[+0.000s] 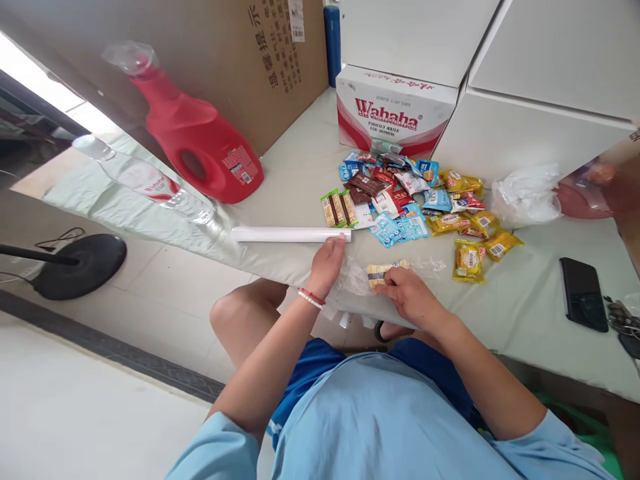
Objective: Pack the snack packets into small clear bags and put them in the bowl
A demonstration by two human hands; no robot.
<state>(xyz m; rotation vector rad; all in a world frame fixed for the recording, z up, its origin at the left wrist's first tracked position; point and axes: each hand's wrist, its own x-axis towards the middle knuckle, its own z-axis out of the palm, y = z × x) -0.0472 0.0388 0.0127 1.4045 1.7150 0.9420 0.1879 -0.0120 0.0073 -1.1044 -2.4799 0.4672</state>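
Observation:
My left hand has its fingers bent over the right end of a long white roll lying on the table. The thumb and fingertips are close together there. To its right, my right hand pinches a small yellow-wrapped snack near the table's front edge. Thin clear plastic lies crumpled under and beside that snack, between the two hands. Beyond them is a heap of packaged snacks, with light blue sachets, a green-edged snack packet and yellow packets.
A white Wahaba-style printed carton stands behind the heap. At the left are a red jug and a clear water bottle. On the right lie a crumpled plastic bag, a black phone and keys.

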